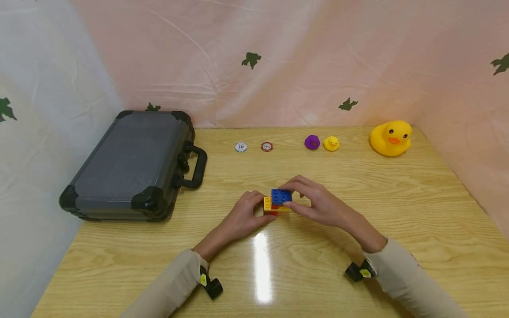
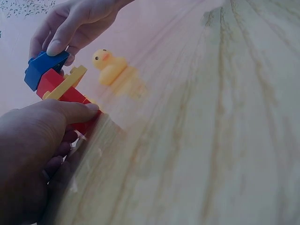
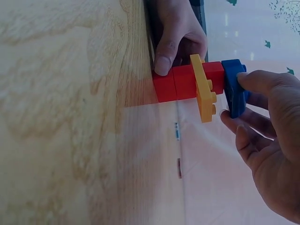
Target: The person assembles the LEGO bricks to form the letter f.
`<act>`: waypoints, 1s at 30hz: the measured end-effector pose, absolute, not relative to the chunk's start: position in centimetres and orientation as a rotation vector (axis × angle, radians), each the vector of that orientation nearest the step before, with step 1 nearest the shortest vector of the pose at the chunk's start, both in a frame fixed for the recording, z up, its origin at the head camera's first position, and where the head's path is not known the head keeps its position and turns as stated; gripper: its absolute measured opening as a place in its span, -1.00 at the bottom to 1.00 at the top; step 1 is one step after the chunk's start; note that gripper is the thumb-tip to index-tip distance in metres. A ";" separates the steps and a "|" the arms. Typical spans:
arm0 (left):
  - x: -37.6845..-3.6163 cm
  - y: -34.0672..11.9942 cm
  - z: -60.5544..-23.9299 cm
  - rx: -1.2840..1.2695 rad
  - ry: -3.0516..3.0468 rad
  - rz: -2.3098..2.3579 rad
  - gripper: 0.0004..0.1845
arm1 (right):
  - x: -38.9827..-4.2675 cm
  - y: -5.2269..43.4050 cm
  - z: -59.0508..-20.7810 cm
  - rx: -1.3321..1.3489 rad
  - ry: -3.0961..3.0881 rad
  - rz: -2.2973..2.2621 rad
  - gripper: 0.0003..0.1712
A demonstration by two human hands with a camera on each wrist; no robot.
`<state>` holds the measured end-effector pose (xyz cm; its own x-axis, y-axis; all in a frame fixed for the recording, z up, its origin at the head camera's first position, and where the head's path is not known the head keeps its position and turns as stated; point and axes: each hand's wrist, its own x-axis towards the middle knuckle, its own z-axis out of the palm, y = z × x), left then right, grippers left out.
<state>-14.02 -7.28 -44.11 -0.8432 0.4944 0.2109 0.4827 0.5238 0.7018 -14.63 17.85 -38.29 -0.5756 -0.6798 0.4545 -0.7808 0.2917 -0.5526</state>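
A small stack of toy building bricks stands on the table. Its red bricks (image 3: 185, 82) are at the bottom, a thin yellow plate (image 3: 202, 89) crosses above them, and another red brick (image 3: 214, 73) tops that. My left hand (image 1: 245, 215) grips the lowest red part from the side, thumb in front. Between the thumb and fingers of my right hand (image 1: 318, 201) is a blue brick (image 1: 281, 196), pinched at its side. In the right wrist view the blue brick sits tilted against the upper red brick; whether it is pressed on, I cannot tell.
A grey hard case (image 1: 119, 163) with a black handle (image 1: 196, 168) lies at the left. Along the back are a white-blue chip (image 1: 240, 146), a red chip (image 1: 267, 146), a purple duck (image 1: 312, 142), a small yellow duck (image 1: 331, 143) and a large yellow duck (image 1: 391, 139).
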 end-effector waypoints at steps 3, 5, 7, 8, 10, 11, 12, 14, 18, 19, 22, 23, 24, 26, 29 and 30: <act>-14.1 -7.3 -44.2 0.886 2.731 1.252 -0.65 | -14.7 17.8 -38.1 1.375 -2.441 1.142 -0.56; -14.1 -7.3 -44.2 0.885 2.727 1.255 -0.65 | -14.7 17.8 -38.0 1.371 -2.465 1.125 -0.56; -14.1 -7.3 -44.2 0.882 2.724 1.256 -0.66 | -14.7 17.8 -37.8 1.367 -2.491 1.106 -0.57; -14.1 -7.3 -44.2 0.880 2.721 1.258 -0.66 | -14.7 17.8 -37.8 1.368 -2.502 1.098 -0.57; -14.1 -7.3 -44.2 0.878 2.719 1.260 -0.66 | -14.8 17.8 -37.7 1.371 -2.520 1.083 -0.58; -14.1 -7.3 -44.2 0.878 2.718 1.261 -0.66 | -14.8 17.8 -37.6 1.371 -2.526 1.082 -0.58; -14.1 -7.3 -44.2 0.879 2.720 1.262 -0.66 | -14.9 17.8 -37.6 1.371 -2.530 1.084 -0.59; -14.1 -7.3 -44.1 0.877 2.719 1.263 -0.67 | -14.9 17.8 -37.7 1.367 -2.532 1.095 -0.59; -14.0 -7.3 -44.0 0.868 2.717 1.258 -0.66 | -14.8 17.9 -37.9 1.345 -2.522 1.121 -0.58; -14.0 -7.3 -44.1 0.866 2.713 1.257 -0.66 | -14.8 17.9 -38.0 1.340 -2.519 1.126 -0.57; -14.1 -7.3 -44.1 0.865 2.708 1.254 -0.65 | -14.7 17.9 -38.2 1.328 -2.512 1.141 -0.56; -14.1 -7.3 -44.1 0.866 2.706 1.255 -0.65 | -14.6 17.9 -38.2 1.323 -2.514 1.147 -0.56; -14.1 -7.3 -44.1 0.868 2.707 1.254 -0.65 | -14.6 17.9 -38.3 1.318 -2.516 1.146 -0.55; -14.1 -7.3 -44.1 0.873 2.708 1.253 -0.66 | -14.5 18.0 -38.3 1.305 -2.522 1.147 -0.54; -14.1 -7.3 -44.1 0.873 2.710 1.249 -0.65 | -14.4 18.1 -38.3 1.282 -2.531 1.154 -0.53; -14.1 -7.3 -44.1 0.870 2.710 1.249 -0.65 | -14.4 18.1 -38.3 1.275 -2.531 1.158 -0.53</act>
<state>-14.07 -7.28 -44.08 -0.8427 0.5014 0.1960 0.4748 0.5206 0.7096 -14.40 18.13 -38.32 -0.6504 -0.6572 0.3810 -0.7179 0.3678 -0.5911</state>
